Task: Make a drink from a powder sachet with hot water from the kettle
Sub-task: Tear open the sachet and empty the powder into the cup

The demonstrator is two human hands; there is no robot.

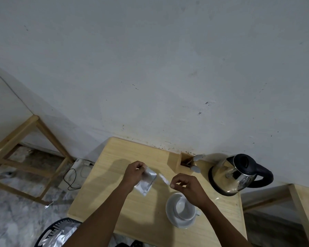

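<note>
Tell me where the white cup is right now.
The white cup stands on its saucer on the wooden table, under the right hand and near the kettle.

Wooden table [114, 177] — kettle [235, 175], cup [181, 207], utensil box [181, 162].

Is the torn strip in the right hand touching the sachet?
Apart. The head view shows bare table between the torn strip in the right hand and the sachet.

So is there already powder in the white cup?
No, the white cup on its saucer looks bare inside, while the left hand holds the silver sachet above the table.
</note>
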